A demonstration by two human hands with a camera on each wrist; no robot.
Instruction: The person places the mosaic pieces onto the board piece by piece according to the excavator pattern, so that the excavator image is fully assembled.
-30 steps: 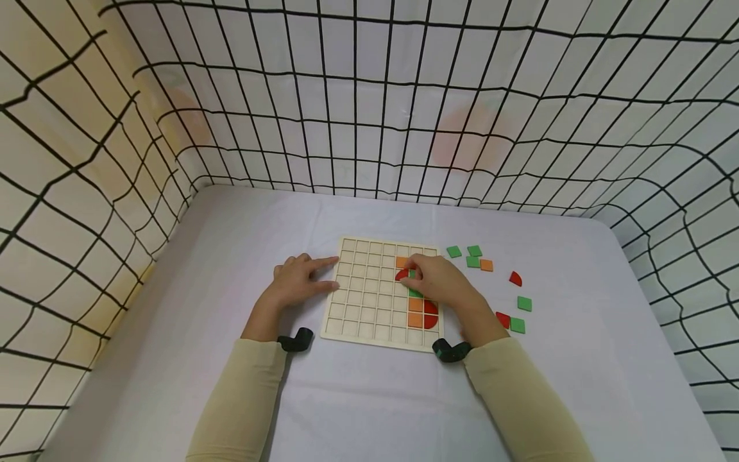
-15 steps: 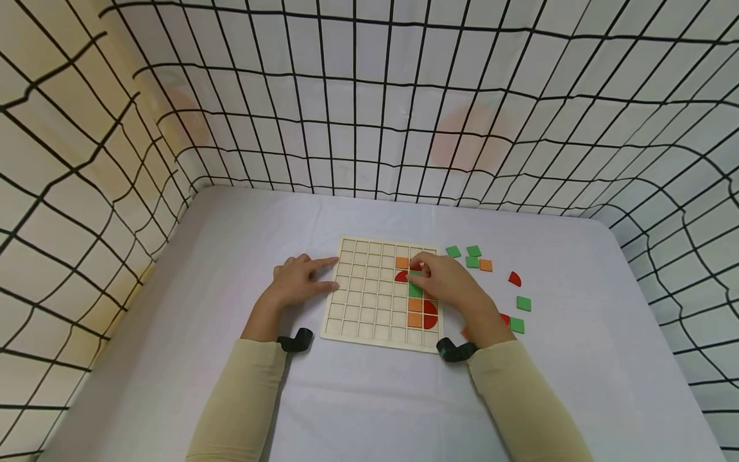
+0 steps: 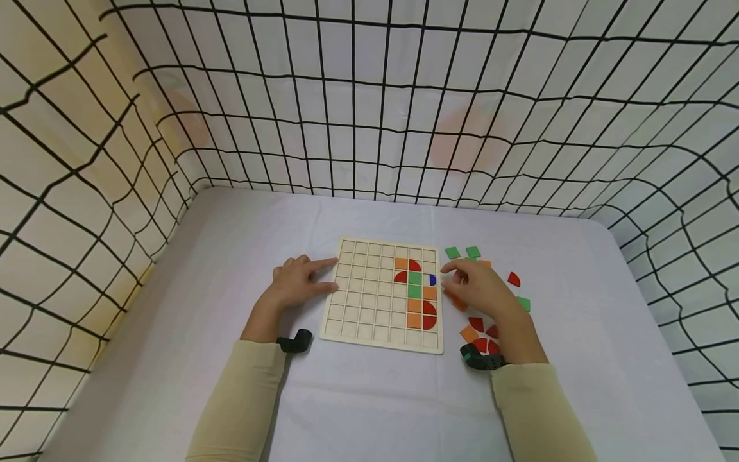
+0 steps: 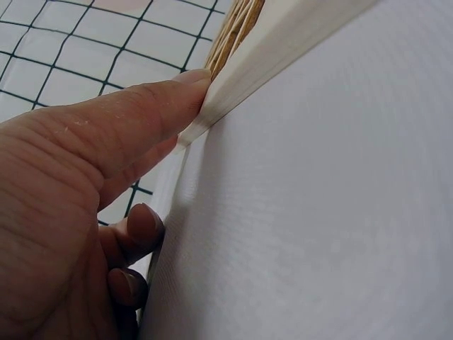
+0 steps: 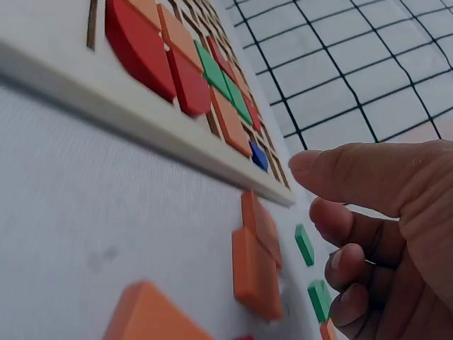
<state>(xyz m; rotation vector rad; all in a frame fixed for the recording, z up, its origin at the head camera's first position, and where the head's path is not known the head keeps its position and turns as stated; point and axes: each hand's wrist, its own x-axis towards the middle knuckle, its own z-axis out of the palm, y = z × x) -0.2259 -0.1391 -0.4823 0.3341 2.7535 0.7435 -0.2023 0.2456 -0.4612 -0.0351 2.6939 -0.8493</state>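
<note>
A pale wooden grid board (image 3: 364, 289) lies flat on the white table. My left hand (image 3: 297, 282) touches its left edge with the index finger and thumb spread apart; the left wrist view shows the thumb (image 4: 159, 113) against the rim. Just off the right edge hovers my right hand (image 3: 485, 289), thumb and index fingertips apart with nothing between them. Two loose orange tiles (image 5: 256, 273) lie below it. In the board's right columns sit green squares (image 3: 414, 284), orange squares (image 3: 414, 313), red quarter-circles (image 3: 430, 314) and a small blue piece (image 3: 432, 280).
Right of the board lie several red quarter-circles (image 3: 480, 345), an orange square (image 3: 469, 333) and green squares (image 3: 473, 251), some partly hidden by the right hand and forearm. A dark wire grid (image 3: 369, 138) stands around the back and sides of the table.
My right hand has moved right, from over the board to beside its edge, uncovering the red and green pieces, the blue piece and an orange square. The left hand has stayed in place.
</note>
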